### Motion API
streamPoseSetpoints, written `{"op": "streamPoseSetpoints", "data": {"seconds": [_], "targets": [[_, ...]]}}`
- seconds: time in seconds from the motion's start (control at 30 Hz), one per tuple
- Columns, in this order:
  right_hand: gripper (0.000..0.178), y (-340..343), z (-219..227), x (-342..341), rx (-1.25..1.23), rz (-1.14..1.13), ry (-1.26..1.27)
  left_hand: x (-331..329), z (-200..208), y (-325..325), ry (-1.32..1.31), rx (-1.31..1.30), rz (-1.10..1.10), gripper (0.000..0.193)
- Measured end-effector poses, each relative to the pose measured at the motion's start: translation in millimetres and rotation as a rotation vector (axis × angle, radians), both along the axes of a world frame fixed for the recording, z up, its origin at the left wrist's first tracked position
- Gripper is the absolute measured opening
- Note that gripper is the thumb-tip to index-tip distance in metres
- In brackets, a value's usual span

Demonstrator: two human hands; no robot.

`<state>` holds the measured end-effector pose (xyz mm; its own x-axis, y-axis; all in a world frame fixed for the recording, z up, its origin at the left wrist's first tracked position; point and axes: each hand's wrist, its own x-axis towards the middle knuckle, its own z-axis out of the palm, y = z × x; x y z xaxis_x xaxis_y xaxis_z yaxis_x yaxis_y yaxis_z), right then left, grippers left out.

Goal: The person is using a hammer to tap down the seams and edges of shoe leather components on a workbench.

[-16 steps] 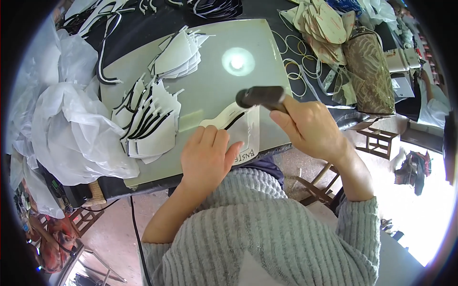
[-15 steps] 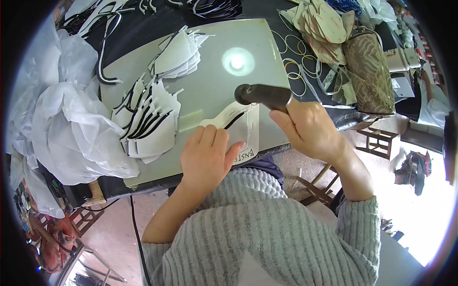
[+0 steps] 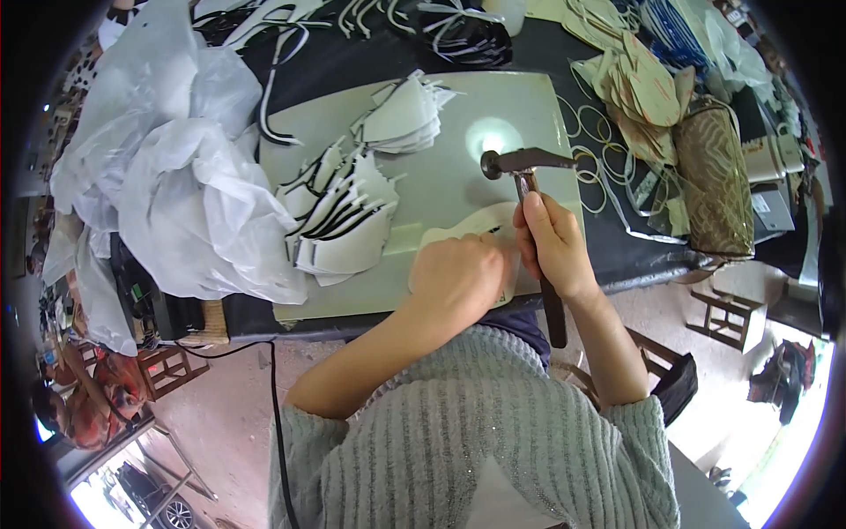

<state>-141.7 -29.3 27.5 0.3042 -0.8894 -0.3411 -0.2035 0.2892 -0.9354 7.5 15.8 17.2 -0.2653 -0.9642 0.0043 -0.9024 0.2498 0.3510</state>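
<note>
My right hand (image 3: 559, 245) is wrapped around a hammer (image 3: 531, 160), its dark head raised over the board and its handle end hanging below my hand. My left hand (image 3: 460, 271) is curled and slightly blurred, resting over a flat white curved piece (image 3: 476, 219) near the front of the grey-green board (image 3: 441, 189). Its fingertips are hidden, so what it grips does not show. To the left of it lies a fanned stack of white pieces with black edging (image 3: 348, 229). A second white stack (image 3: 401, 115) sits farther back.
Crumpled clear plastic bags (image 3: 194, 212) cover the left of the table. Black and white strips (image 3: 273, 70) lie at the back. On the right are cream cut pieces (image 3: 634, 97), loose rings of cord (image 3: 599, 167) and a patterned brown pouch (image 3: 716, 181). A wooden stool (image 3: 727, 317) stands on the floor.
My left hand has curled and turned over the white piece, where it lay flatter before. The hammer has turned in my right hand, so its handle now points toward me. The whole view has shifted.
</note>
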Motion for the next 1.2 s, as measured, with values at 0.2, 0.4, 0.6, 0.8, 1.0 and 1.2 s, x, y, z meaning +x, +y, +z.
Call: {"op": "streamPoseSetpoints", "data": {"seconds": [0.2,0.4,0.6,0.8,1.0,1.2], "targets": [[0.04,-1.0,-14.6,9.2,0.01,-0.125,-0.028,2.9,0.2,-4.6,-0.085,0.144,-0.108,0.012],[0.039,-9.2,-5.9,11.7,0.025,0.011,0.035,57.8,6.5,-5.8,0.579,-0.019,0.085,0.023],[0.038,-14.8,-4.4,10.3,0.044,0.031,0.088,136.8,85.5,24.3,0.66,-0.332,0.448,0.033],[0.037,-11.7,-1.4,10.0,0.043,0.02,0.074,128.8,68.2,22.9,-0.086,-0.43,0.229,0.028],[0.037,-8.0,-3.7,4.2,0.058,-0.029,0.079,116.4,57.0,-16.3,0.124,-0.007,0.263,0.028],[0.035,-11.3,0.3,10.7,0.053,0.009,0.086,116.1,17.1,-105.2,0.078,-0.441,0.125,0.034]]}}
